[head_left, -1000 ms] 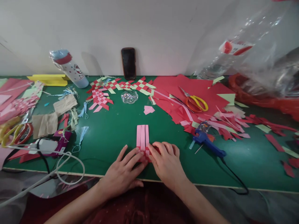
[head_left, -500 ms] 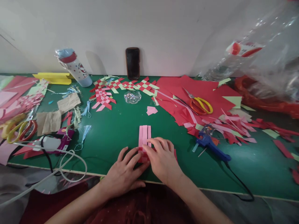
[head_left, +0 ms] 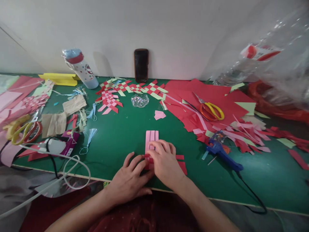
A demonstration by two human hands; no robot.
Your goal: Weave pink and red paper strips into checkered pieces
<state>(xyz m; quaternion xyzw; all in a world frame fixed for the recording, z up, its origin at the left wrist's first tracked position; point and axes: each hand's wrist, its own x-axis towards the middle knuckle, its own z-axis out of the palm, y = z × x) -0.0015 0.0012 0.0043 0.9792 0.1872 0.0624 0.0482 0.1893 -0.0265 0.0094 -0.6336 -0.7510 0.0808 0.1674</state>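
A small piece of pink paper cut into strips (head_left: pixel 152 137) stands up from the table edge, interlaced with red paper strips (head_left: pixel 182 167) that stick out to the right. My left hand (head_left: pixel 131 178) lies at the lower left of this woven paper, fingers spread and fingertips pressing its edge. Over its right side bends my right hand (head_left: pixel 167 162), thumb and forefinger closed on the strips where pink meets red. Both hands hide most of the woven part.
Scissors (head_left: pixel 211 111) lie on red sheets at the right, above a blue glue gun (head_left: pixel 223 154) with a cord. Finished woven pieces (head_left: pixel 111 102), a dish of beads (head_left: pixel 140 100), a leaning phone (head_left: pixel 141 66) and a bottle (head_left: pixel 84 71) stand behind. Tassels (head_left: pixel 91 138) and a white cable (head_left: pixel 79 164) lie left.
My right fingers have shifted slightly up and over the strips. More of the red strips shows to the right, and the pink strips look more evenly lined up. The view has turned slightly left.
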